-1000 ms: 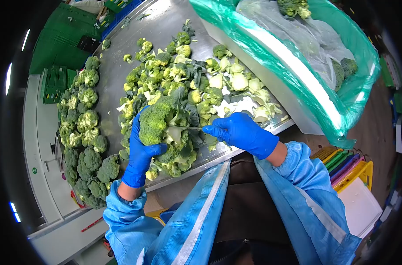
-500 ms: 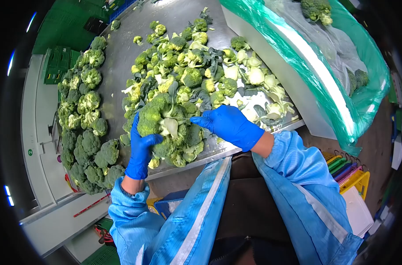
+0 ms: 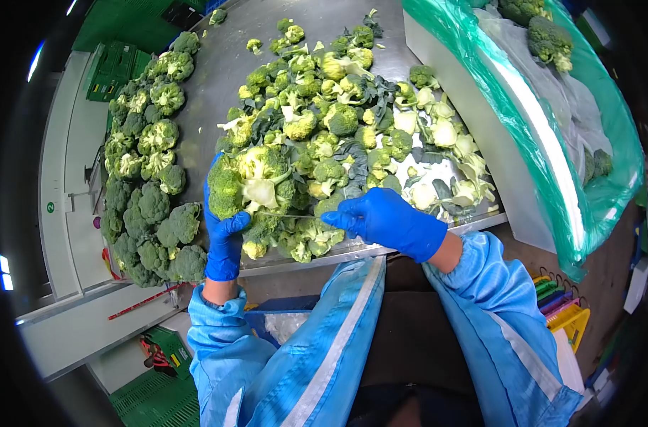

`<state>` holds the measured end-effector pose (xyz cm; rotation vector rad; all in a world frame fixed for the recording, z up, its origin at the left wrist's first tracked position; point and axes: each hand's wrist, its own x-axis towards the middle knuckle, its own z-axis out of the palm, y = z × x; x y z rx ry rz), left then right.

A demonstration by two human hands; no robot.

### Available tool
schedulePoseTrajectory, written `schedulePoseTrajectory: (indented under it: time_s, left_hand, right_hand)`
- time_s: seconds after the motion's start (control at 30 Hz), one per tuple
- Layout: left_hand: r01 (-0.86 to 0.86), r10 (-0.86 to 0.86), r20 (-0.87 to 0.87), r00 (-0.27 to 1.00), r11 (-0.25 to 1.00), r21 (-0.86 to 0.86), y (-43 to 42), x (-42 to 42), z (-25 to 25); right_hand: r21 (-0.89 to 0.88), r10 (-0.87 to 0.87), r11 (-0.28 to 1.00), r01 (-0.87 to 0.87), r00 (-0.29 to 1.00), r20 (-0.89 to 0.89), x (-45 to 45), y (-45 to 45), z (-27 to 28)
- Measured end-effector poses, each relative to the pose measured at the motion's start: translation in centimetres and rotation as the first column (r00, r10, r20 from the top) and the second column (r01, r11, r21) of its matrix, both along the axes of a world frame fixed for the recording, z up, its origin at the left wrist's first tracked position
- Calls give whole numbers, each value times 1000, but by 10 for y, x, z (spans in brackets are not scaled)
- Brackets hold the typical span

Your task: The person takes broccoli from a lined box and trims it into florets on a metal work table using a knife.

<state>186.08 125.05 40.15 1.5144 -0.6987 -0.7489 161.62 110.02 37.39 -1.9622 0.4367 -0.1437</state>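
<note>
My left hand (image 3: 224, 231), in a blue glove, is wrapped round a head of broccoli (image 3: 228, 186) from its left side, thumb near the base. The pale cut stem (image 3: 260, 192) faces up toward me. My right hand (image 3: 388, 224), gloved too, is closed to the right of this head. From its fingers a thin, straight knife blade (image 3: 288, 215) points left toward the stem; the handle is hidden in the fist. Beyond both hands lies a loose pile of broccoli pieces and leaves (image 3: 310, 107). Pale cut stem pieces (image 3: 443, 133) lie at its right.
Whole broccoli heads (image 3: 153, 203) line the left side of the metal table (image 3: 221, 99). A bin lined with green plastic (image 3: 552, 164) stands at the right, with a few heads inside. Green crates (image 3: 110, 71) are at the far left. A yellow basket (image 3: 572, 324) sits low right.
The held broccoli has tilted, so its stem and pale underside show more. The knife hand has shifted slightly away from the stem. The whole view has moved a little.
</note>
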Motion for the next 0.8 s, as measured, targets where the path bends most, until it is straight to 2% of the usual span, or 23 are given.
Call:
schedulePoseTrajectory:
  time_s: [0.03,0.1,0.23,0.27,0.3,0.33,0.37,0.43,0.47,0.57,0.6,0.67,0.73,0.77,0.8]
  left_hand:
    - [9,-9,-25,1000,1000,-21,-2,-3,1]
    - [22,-24,-29,999,998,-54,-3,-2,-6]
    - [92,-97,-54,994,992,-90,-13,-9,-8]
    - [136,-137,-3,991,989,-56,-17,-12,-10]
    - [168,-157,112,981,981,-97,-23,-14,-11]
    - [202,-167,227,959,970,-137,-30,-18,-13]
    - [203,-169,225,960,969,-140,-36,-25,-12]
    - [187,-152,487,860,982,-24,-43,-41,-6]
    - [186,-151,488,860,982,-25,-45,-42,-8]
    - [65,-59,215,975,998,-18,-54,-33,-17]
    - [-13,18,-199,980,999,30,-55,-29,-10]
    - [-124,136,-297,945,991,58,-53,-23,-12]
    - [-155,163,-356,920,987,51,-51,-17,-13]
    - [-193,196,-418,887,980,50,-47,-15,-15]
    - [-197,195,-413,890,980,38,-45,-12,-23]
  right_hand:
    - [-2,1,1000,-1,1000,-2,2,1,-1]
    - [-189,-36,979,77,977,209,6,4,-6]
    - [-271,-8,961,55,985,172,9,3,-15]
    - [-349,-23,934,74,989,148,10,3,-21]
    - [-426,-42,900,92,991,125,10,4,-27]
    - [-430,-44,898,93,992,122,9,3,-35]
    - [-478,-58,872,105,992,112,8,3,-42]
    - [-518,-67,848,110,993,100,5,2,-40]
    - [-506,-81,855,113,993,85,3,-3,-36]
    - [-478,-133,865,155,988,81,0,-7,-26]
    - [-457,-172,868,193,981,88,-2,-7,-25]
    - [-452,-186,864,221,975,120,-5,-8,-29]
    - [-447,-197,860,248,968,157,-6,-8,-31]
    - [-155,-313,934,323,946,84,-7,-6,-30]
    - [139,-396,908,394,918,-18,-6,-8,-30]
